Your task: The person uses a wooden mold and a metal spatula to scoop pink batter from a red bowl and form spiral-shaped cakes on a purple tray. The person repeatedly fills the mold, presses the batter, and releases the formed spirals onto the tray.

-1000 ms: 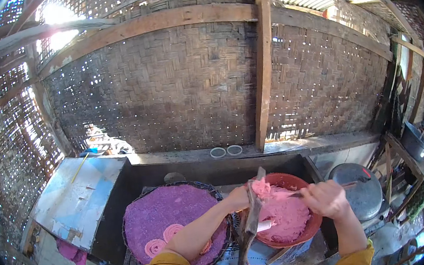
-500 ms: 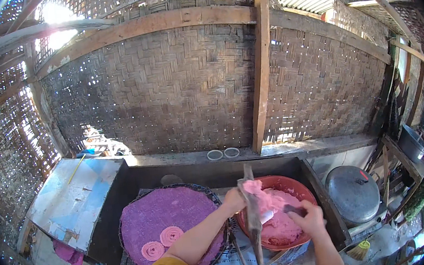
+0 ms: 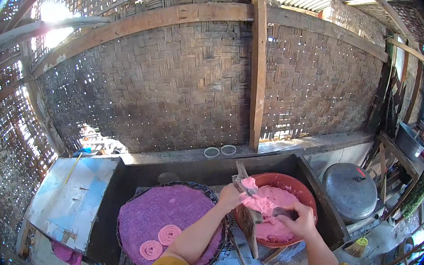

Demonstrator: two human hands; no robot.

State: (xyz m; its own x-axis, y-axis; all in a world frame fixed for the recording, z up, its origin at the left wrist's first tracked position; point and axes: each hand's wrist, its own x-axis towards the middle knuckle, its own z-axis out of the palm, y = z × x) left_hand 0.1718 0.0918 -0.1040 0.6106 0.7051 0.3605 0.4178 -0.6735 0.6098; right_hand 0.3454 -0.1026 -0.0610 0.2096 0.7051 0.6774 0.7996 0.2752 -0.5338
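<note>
My left hand [image 3: 228, 198] is closed around the wide middle of a long, worn wooden tool [image 3: 253, 227], tilted over the left rim of a red basin [image 3: 310, 194]. Soft pink dough [image 3: 282, 196] fills much of that basin, and a lump of it sits on the tool's middle. In my right hand [image 3: 300, 222], above the dough, is the dark handle of a spatula [image 3: 283, 212]; pink dough hides its blade. To the left, two coiled pink dough rounds [image 3: 170, 234] lie on a purple cloth [image 3: 163, 208] over a round dark-rimmed tray.
A dark wooden trough [image 3: 138, 175] surrounds tray and basin. Right of it stands a large lidded metal pot [image 3: 352, 190]. Two small rings [image 3: 228, 150] rest on the back ledge. A blue-white board [image 3: 73, 195] lies at left; a wooden post [image 3: 260, 74] rises behind.
The wooden tool has tilted, its lower end shifting slightly left. My right hand has moved a little left with the spatula, whose pale blade no longer shows. More dough hangs by the tool.
</note>
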